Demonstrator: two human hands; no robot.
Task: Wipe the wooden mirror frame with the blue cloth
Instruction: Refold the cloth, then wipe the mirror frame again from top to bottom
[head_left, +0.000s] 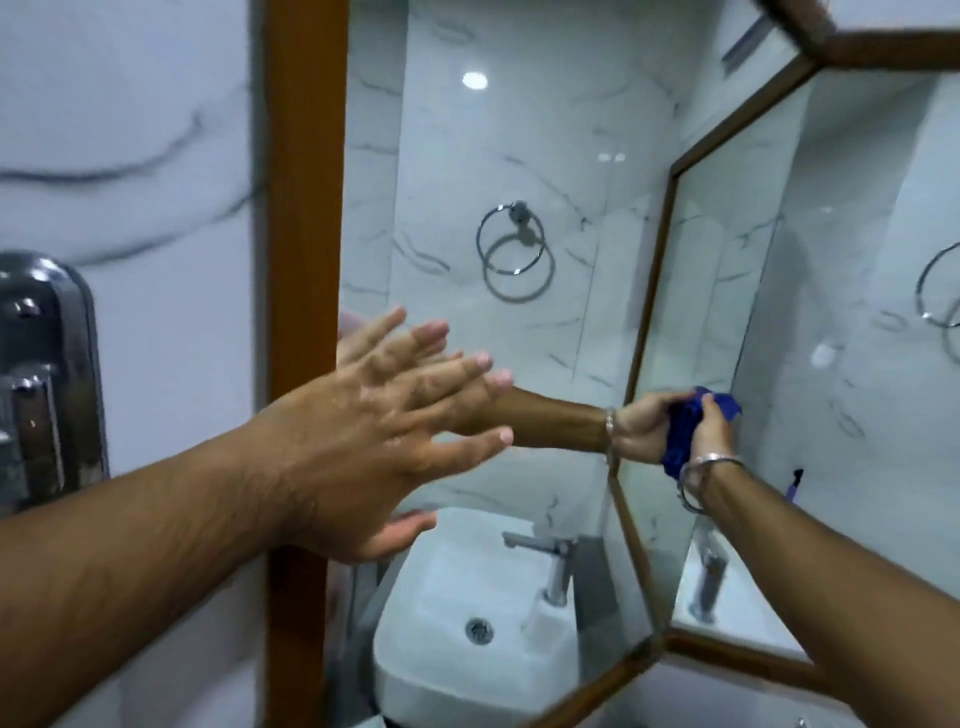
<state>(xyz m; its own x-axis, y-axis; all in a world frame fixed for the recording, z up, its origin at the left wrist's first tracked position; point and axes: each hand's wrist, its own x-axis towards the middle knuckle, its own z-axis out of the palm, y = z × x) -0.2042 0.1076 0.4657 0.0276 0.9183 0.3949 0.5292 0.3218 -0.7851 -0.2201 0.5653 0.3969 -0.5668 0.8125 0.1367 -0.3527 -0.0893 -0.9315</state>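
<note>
The mirror's wide wooden frame (306, 208) runs down the left side, and a thin wooden frame strip (649, 291) runs down the right, where a second angled mirror panel meets it. My right hand (719, 431) is shut on a bunched blue cloth (681, 434) and presses it against that thin strip at mid height. A metal bangle sits on that wrist. My left hand (363, 441) is flat with fingers spread, at the glass just right of the wide frame, and it holds nothing. Both hands' reflections show in the glass.
A chrome fixture (41, 374) is mounted on the marble wall left of the frame. The mirror reflects a white basin (457, 623), a chrome tap (556, 566) and a towel ring (511, 244). More frame strips cross the bottom right corner.
</note>
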